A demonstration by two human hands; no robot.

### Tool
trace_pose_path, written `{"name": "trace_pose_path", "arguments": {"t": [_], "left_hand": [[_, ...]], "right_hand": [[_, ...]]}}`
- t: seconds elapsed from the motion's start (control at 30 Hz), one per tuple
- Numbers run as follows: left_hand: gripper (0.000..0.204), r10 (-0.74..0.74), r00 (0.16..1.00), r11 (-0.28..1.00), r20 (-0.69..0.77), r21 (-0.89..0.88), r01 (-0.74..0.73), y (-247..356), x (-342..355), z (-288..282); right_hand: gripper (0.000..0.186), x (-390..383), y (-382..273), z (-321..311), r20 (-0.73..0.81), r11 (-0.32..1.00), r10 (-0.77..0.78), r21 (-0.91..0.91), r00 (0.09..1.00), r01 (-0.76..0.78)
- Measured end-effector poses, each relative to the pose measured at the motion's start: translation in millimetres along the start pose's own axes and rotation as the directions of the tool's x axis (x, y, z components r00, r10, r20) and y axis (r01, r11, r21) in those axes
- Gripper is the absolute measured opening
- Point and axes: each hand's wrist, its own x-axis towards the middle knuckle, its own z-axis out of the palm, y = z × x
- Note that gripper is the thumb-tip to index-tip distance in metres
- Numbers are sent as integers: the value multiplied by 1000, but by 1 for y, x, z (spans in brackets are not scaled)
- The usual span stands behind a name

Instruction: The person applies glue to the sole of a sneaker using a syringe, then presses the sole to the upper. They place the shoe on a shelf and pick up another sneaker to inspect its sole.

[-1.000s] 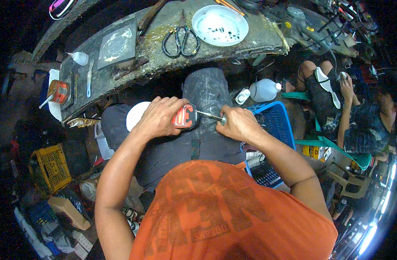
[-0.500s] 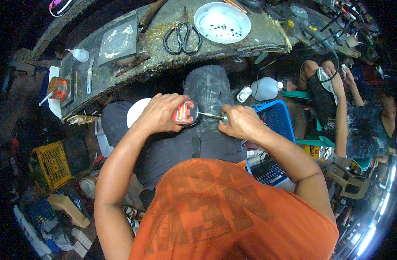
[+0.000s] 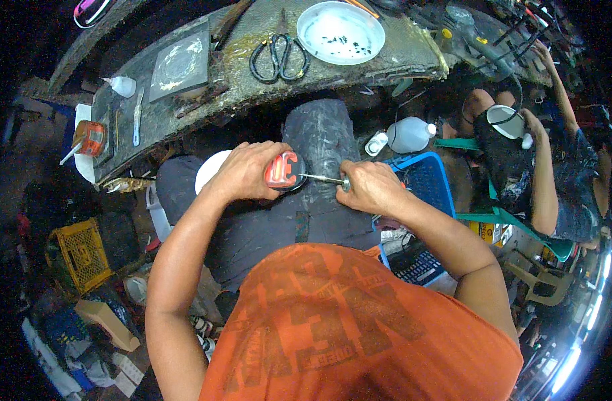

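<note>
At the near side, an orange shirt (image 3: 359,321) is covering the person's torso above dark trousers (image 3: 266,230). A cardboard box (image 3: 105,324) is sitting near on the left, with a yellow plastic crate (image 3: 82,257) standing just beyond it.

Over the lap, the left grip (image 3: 252,175) is closing around a red-and-black piece (image 3: 279,172), which is lying above the thighs between both hands. The right grip (image 3: 371,186) is grasping a slim metal tool (image 3: 326,178), its tip pointing left at the piece's edge (whether it is touching, I cannot tell). A white rounded part (image 3: 209,170) is showing past the left hand.

To the right, a blue plastic basket (image 3: 440,177) is standing beside the right forearm, with a translucent jug (image 3: 411,135) resting just beyond it. Across the far side, the desk (image 3: 359,75) is carrying a blue-handled knife (image 3: 137,134), a squeeze bottle (image 3: 123,86), black-handled scissors (image 3: 274,53) and a white bowl (image 3: 341,32) holding dark bits. Far right, a co-worker (image 3: 545,187) is holding a white piece (image 3: 506,121).
</note>
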Motion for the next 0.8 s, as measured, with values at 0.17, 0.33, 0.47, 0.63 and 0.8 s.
{"name": "trace_pose_path", "arguments": {"t": [0.17,0.33,0.47,0.63,0.8], "left_hand": [[64,27,999,999,-17,-22,-27,-2,2,1],[63,20,1000,998,2,-62,-20,-5,7,1],[65,30,1000,997,10,-78,-29,-7,7,0],[67,-10,999,999,32,-46,11,-5,7,1],[75,28,1000,998,-4,-48,-28,1,2,-9]], "right_hand": [[37,0,1,1,-1,1000,3,-10,1000,-3],[36,-1,1,2,4,1000,4,3,1000,-4],[36,-2,1,4,-31,1000,-7,11,999,7],[37,0,2,8,-45,999,31,37,999,-29],[39,4,6,8,-20,985,115,130,993,-111]]}}
